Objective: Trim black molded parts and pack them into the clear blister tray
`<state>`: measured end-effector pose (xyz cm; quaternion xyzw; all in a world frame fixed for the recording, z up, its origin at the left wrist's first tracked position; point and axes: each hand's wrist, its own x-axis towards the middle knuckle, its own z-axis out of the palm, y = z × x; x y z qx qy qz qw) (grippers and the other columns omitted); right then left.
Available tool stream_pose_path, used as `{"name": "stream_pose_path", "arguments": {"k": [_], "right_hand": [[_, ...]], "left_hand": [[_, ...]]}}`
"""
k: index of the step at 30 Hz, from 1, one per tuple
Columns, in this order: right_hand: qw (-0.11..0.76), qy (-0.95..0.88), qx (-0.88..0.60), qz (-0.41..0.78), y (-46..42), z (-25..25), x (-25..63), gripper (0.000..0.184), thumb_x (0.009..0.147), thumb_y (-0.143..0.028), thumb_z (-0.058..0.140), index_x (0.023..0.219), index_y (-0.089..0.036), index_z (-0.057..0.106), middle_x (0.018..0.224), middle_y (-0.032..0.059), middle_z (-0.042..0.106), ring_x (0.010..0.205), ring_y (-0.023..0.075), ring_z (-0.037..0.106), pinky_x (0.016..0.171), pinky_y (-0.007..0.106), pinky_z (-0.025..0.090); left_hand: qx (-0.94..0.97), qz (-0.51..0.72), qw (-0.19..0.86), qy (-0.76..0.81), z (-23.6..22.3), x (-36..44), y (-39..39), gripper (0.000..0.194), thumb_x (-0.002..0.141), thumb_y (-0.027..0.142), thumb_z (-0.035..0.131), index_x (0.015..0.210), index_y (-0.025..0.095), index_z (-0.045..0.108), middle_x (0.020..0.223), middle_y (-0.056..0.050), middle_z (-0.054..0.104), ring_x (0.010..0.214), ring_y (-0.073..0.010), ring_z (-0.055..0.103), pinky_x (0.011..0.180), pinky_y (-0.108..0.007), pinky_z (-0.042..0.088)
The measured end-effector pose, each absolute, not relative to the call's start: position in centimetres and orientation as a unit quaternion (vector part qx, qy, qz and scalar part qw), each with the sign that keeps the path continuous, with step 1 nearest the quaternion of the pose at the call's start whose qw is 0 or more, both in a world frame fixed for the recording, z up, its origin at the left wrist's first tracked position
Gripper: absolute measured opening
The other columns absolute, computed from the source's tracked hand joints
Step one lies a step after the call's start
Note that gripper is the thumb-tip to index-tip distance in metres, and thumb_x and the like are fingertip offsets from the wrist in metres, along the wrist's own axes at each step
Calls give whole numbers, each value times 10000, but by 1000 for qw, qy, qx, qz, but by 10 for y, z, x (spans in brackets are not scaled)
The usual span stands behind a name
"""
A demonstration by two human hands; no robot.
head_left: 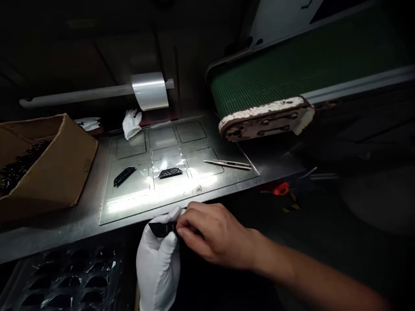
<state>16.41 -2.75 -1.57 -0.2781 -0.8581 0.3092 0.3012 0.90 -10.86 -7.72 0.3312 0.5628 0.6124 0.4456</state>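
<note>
Blk part [158,230]: tapered L end, thin pale vert. marks.

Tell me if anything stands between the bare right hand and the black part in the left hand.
Nothing visible stands between them: the right hand has its fingertips at the right end of the black part, which the left hand holds between gloved thumb and fingers.

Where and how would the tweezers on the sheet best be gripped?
Probably pinch the tweezers across both slender arms near mid-length, coming from above with the bare right hand. They lie flat, pointing roughly left to right, towards the sheet's right side, and nothing covers them.
</note>
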Motion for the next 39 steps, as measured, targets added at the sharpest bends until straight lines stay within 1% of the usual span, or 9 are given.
{"name": "stream_pose_path", "arguments": {"k": [7,10,14,18,22,29,34,37,39], "right_hand": [[230,-874,-211,372,6,-29,143,79,973,-207,605,990,-165,669,832,4,667,696,105,601,614,208,450],[226,-879,-215,360,36,-23,136,68,967,-218,593,946,-173,641,769,-12,632,645,99,563,585,209,418],[152,-935,-273,167,102,-17,130,163,1029,-261,518,995,-163,643,882,40,685,691,132,569,585,260,353],[-5,-964,-267,11,151,-19,118,252,1065,-297,461,1014,-152,661,966,71,714,677,151,564,548,306,202],[-55,-965,-258,-2,165,-26,106,240,1063,-286,482,1023,-144,671,969,82,729,641,152,573,544,314,201],[115,-908,-393,95,128,-36,195,248,1069,-330,487,1124,-169,668,1041,83,718,901,210,672,755,328,496],[122,-861,-492,42,91,-70,278,273,1054,-334,513,1236,-170,635,1163,142,665,1076,293,617,962,451,515],[174,-842,-509,47,86,-79,280,264,1080,-284,415,1177,-165,631,1110,141,658,1018,268,634,890,409,531],[203,-828,-518,67,91,-70,265,278,1085,-287,384,1178,-171,619,1117,142,656,954,248,647,803,377,528]], "left_hand": [[276,619,428,598,-75,-11,-89,325,814,395,843,1064,213,744,1045,-71,802,949,-265,776,869,-297,636],[259,613,464,584,-64,-15,-71,433,802,410,850,1187,244,741,1156,-80,787,1065,-300,757,933,-342,635],[233,615,500,563,-50,-26,-49,587,870,438,784,1425,349,612,1467,-47,635,1350,-308,597,1136,-414,514],[205,617,450,612,-42,-34,-38,453,907,448,740,1336,314,678,1387,-68,687,1308,-332,628,1148,-487,509],[170,617,408,651,-38,-35,-37,418,892,458,743,1271,287,703,1296,-68,733,1234,-336,675,1168,-549,474],[303,502,292,756,-29,-68,-28,461,844,569,744,1214,295,760,1202,-56,765,1171,-378,682,1216,-650,349],[620,374,168,668,-31,-99,19,378,913,548,640,1173,312,778,1427,-25,654,1408,-407,495,1235,-612,285],[722,330,110,598,-39,-106,51,351,938,494,608,1128,247,770,1471,-78,607,1494,-433,362,1207,-603,319],[765,288,83,569,-43,-107,67,316,949,455,582,1066,227,768,1386,-101,642,1443,-443,403,1152,-613,383]]}}
